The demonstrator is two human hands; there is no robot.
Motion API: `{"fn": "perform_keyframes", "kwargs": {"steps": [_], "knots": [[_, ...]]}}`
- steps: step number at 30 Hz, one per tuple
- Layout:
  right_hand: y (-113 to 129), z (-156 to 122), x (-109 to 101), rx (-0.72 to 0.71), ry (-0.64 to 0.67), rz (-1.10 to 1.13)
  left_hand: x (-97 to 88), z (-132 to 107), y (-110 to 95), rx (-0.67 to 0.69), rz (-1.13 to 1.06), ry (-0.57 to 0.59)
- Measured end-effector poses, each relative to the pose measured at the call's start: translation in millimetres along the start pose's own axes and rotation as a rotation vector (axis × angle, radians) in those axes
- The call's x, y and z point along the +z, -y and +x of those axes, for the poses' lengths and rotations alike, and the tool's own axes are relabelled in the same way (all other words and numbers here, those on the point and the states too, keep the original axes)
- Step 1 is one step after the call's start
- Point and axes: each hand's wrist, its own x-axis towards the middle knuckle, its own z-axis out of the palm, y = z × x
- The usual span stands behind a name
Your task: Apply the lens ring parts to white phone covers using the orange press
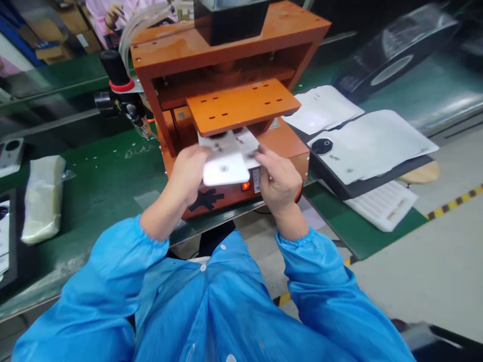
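Both hands, left and right, pinch a smooth white rounded plate (orange press behind).

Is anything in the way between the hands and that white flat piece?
No. Both the left hand and the right hand already hold the white flat piece, in front of the orange press. Nothing visible sits between them.

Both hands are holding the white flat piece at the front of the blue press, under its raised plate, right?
Not quite: the press is orange, not blue. The head view shows the left hand and right hand holding the white flat piece at its front, under the raised plate.
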Motion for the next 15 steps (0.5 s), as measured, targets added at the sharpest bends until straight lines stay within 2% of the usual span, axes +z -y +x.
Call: {"fn": "perform_keyframes", "kwargs": {"steps": [4,7,11,15], "knots": [[-5.8,18.4,7.4,-0.039,0.248,0.009,-52.4,-75.2,28.1,-0.202,0.046,0.223],[-11.5,28.8,4.2,-0.064,0.386,0.042,-81.6,-112.8,57.1,-0.33,0.054,0.253],[-16.6,41.0,-5.5,-0.034,0.535,0.17,-93.8,-136.3,89.1,-0.41,0.041,0.228],[-16.6,52.4,-16.9,-0.021,0.632,0.25,-97.1,-144.1,105.7,-0.401,0.02,0.226]]}}
